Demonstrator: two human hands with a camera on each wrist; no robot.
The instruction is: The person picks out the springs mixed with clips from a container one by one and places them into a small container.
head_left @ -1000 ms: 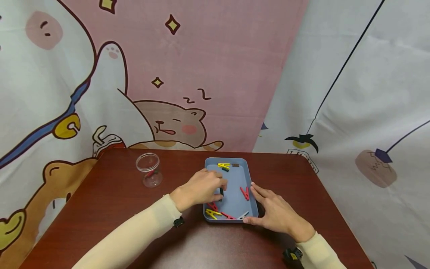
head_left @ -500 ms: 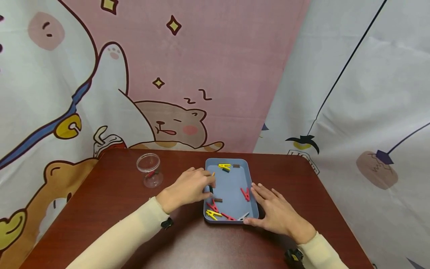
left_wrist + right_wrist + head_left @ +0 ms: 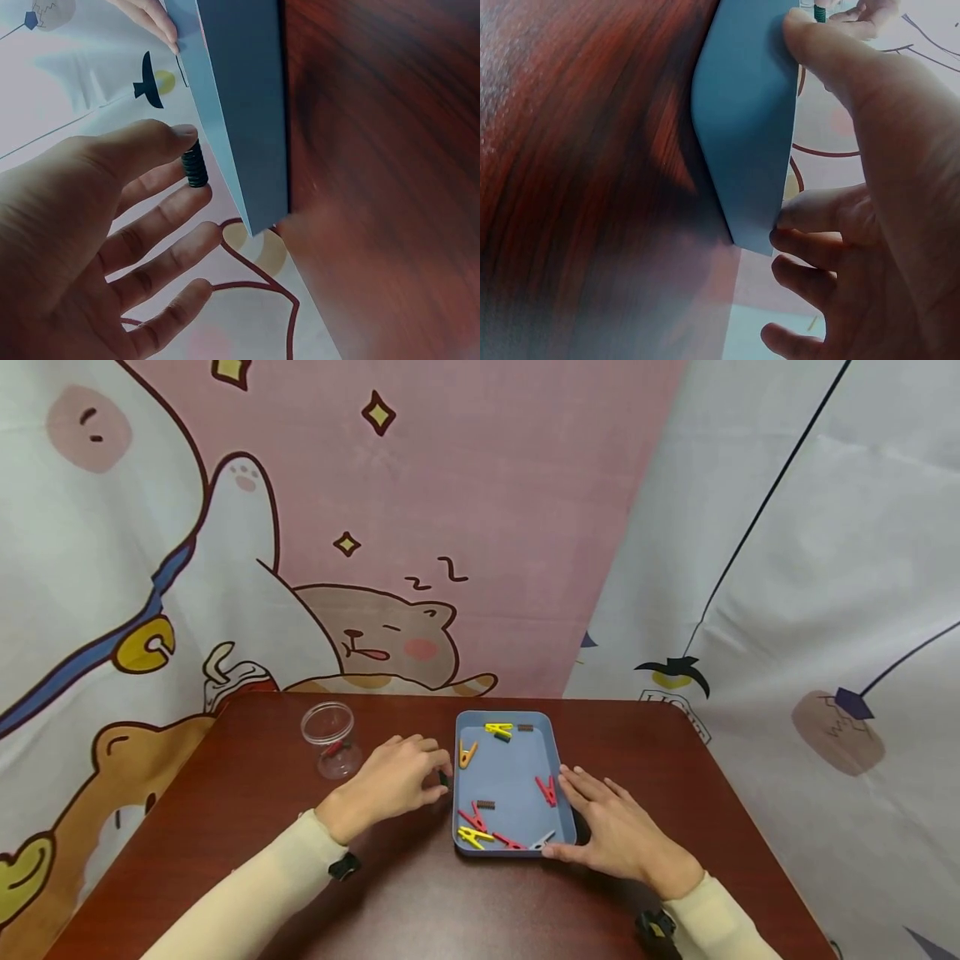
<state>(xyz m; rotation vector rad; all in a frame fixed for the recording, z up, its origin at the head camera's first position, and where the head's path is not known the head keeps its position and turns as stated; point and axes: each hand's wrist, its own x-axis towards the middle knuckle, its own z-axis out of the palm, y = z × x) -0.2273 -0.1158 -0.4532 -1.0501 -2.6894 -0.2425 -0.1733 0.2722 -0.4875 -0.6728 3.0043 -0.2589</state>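
My left hand (image 3: 388, 783) pinches a dark green coil spring (image 3: 194, 164) between thumb and index finger, just outside the left wall of the blue-grey tray (image 3: 517, 777). In the left wrist view the other fingers are spread. My right hand (image 3: 626, 835) rests against the tray's near right corner, thumb at the near rim and straight fingers along the right side. Inside lie an orange clothespin half (image 3: 467, 755), red pieces (image 3: 547, 791), yellow pieces (image 3: 475, 837), a white piece (image 3: 542, 840), brown springs (image 3: 486, 805) and a small dark green spring (image 3: 502, 737).
A clear round jar (image 3: 330, 739) with something red at its bottom stands to the left of the tray. Both are on a dark red-brown wooden table (image 3: 420, 902). Behind the table hangs a cartoon-printed cloth (image 3: 487, 485).
My left hand has moved left, out of the tray, carrying the dark green spring. The orange piece and a brown spring it covered now show. My right hand stays at the corner.
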